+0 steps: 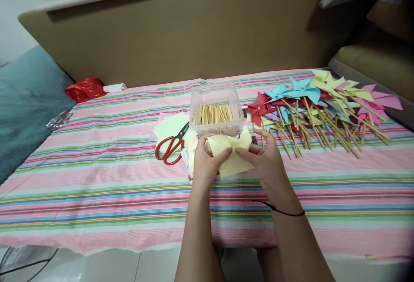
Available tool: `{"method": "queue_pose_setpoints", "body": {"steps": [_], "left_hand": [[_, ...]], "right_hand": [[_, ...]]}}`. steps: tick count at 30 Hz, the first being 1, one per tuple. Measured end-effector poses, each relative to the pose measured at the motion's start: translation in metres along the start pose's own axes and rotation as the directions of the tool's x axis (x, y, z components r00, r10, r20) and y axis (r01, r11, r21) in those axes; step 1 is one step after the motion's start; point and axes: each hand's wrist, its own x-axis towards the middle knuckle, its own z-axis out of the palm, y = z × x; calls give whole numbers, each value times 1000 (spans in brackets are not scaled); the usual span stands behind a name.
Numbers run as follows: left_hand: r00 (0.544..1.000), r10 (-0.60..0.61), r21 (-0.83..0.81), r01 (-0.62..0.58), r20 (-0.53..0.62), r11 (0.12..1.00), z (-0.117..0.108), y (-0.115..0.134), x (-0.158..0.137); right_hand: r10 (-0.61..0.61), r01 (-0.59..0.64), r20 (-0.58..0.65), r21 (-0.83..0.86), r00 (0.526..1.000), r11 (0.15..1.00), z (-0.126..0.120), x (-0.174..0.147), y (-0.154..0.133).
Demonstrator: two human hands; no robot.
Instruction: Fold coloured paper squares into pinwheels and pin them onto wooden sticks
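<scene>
A pale yellow paper pinwheel blank (233,164), with one corner curled up, is held between both hands in front of the clear box. My left hand (207,161) grips its left side, thumb pressed near the middle. From the right, my right hand (263,157) pinches the same paper, its thumb also close to the centre and its index finger extended behind. Beyond the hands stands a clear plastic box (215,88) with several thin wooden sticks (215,114). Red-handled scissors (171,146) lie left of my left hand, on a stack of coloured paper sheets (168,124).
Finished pinwheels (302,87) in several colours lie piled on the right. A red plastic bag (84,90) sits at the far left, near a teal cushion (26,101). The striped cloth (97,187) covers the seat, with a brown backrest (161,36) behind.
</scene>
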Motion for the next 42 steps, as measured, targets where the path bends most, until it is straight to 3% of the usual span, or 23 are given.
{"method": "queue_pose_setpoints", "body": {"steps": [9, 20, 27, 32, 36, 39, 42], "left_hand": [[1000, 17, 20, -17, 23, 1000, -2, 0, 1], [997, 64, 95, -60, -48, 994, -1, -2, 1], [997, 45, 4, -45, 70, 999, -2, 0, 0], [996, 76, -1, -76, -41, 997, 1, -3, 1], [997, 64, 11, -63, -40, 998, 1, -2, 1], [1000, 5, -36, -5, -15, 999, -1, 0, 1], [992, -16, -143, -2, -126, 990, -3, 2, 4]], "right_hand": [[1, -1, 3, -11, 1000, 1000, -1, 1, 1], [9, -9, -1, -29, 1000, 1000, 1, 0, 0], [-1, 1, -11, 9, 1000, 1000, 3, -1, -1], [-1, 1, -9, -2, 1000, 1000, 5, -5, -5], [-10, 10, 24, -28, 1000, 1000, 4, -3, -2], [5, -5, -33, -7, 999, 1000, 1, 0, 1], [38, -33, -112, 48, 993, 998, -2, 3, 3]]}}
